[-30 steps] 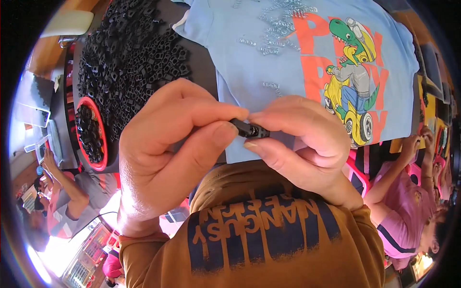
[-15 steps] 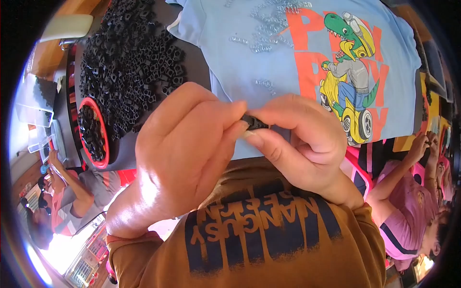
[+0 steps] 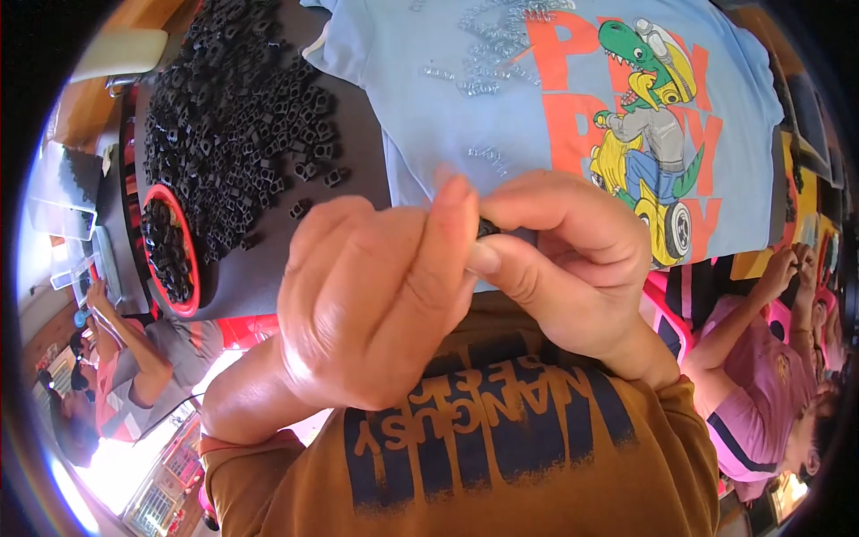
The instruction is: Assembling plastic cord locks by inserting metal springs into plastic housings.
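Between my hands, in front of my chest, is a small black plastic piece (image 3: 488, 227), mostly covered by fingers. My right hand (image 3: 573, 259) pinches it between thumb and index finger. Closed as well, my left hand (image 3: 371, 295) presses its fingers against the piece's left side; its thumb is largely hidden. Beyond the hands a light blue T-shirt (image 3: 447, 116) with a printed dinosaur lies spread on the table. Small clear or metallic coils (image 3: 488, 58), like springs, lie scattered on the shirt.
A large heap of small black plastic parts (image 3: 237, 125) covers the dark table (image 3: 358, 134) at the left. A red-rimmed bowl (image 3: 192, 255) of black parts stands at its near left edge. People work at both sides: one person (image 3: 148, 353) left, another (image 3: 747, 367) right.
My left hand has turned and shifted slightly right and down, with its fingers now over more of the black piece. My right hand has barely moved.
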The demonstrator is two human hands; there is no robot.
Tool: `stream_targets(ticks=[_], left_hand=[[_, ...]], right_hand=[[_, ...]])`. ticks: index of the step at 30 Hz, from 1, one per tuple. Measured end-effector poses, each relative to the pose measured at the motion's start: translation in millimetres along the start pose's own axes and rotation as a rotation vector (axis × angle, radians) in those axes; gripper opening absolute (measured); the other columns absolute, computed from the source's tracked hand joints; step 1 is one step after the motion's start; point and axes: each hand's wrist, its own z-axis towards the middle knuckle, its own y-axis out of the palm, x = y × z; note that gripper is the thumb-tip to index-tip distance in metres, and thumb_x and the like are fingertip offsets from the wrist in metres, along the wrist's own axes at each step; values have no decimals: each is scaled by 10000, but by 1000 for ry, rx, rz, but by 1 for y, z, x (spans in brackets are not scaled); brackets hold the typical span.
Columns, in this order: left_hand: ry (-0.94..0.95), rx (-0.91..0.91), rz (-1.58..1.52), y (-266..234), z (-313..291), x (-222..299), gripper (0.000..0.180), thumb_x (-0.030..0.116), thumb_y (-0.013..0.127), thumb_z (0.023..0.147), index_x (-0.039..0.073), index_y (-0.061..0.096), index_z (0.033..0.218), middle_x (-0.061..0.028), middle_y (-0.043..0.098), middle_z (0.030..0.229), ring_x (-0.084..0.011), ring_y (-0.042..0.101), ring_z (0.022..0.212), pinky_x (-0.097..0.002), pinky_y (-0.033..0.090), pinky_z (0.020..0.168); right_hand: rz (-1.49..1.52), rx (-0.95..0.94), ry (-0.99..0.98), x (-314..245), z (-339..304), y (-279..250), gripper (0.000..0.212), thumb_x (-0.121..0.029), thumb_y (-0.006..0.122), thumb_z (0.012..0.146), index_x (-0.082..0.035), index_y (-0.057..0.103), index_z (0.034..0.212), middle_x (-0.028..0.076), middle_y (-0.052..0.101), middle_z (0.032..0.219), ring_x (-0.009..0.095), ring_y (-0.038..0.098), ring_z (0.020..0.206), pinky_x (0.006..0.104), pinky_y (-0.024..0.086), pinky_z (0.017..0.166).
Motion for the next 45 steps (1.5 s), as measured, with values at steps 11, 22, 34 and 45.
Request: stream_targets(ticks=[11,22,34,45], left_hand=[[142,157,74,2,11,-6,381,143,729,731,-83,612,1015,-47,542,778,-155,533,606,-317,464,608],[114,-37,-81,-14,23,-13,433,157,753,685,-24,597,1047,-44,504,702,-194,533,607,-339,431,591],[-398,30,-284,-45,181,-142,288,229,593,818,-3,618,987,-77,601,790,-123,548,706,-265,444,629],[-469,254,-22,-44,-25,-72,189,54,592,840,13,666,1009,-39,634,825,-123,576,731,-243,444,683]], right_hand=[[-77,93,42,-10,4,7,119,-12,695,784,10,658,895,99,658,763,158,634,645,261,471,561],[-121,43,33,-14,1,3,128,-49,637,843,10,650,955,106,668,815,183,645,686,280,475,583],[-247,44,-54,-5,6,14,99,-12,628,812,7,655,905,100,671,818,210,630,689,299,476,614],[-456,-56,-110,0,6,9,167,27,623,784,75,627,944,144,649,797,239,611,680,337,483,638]])
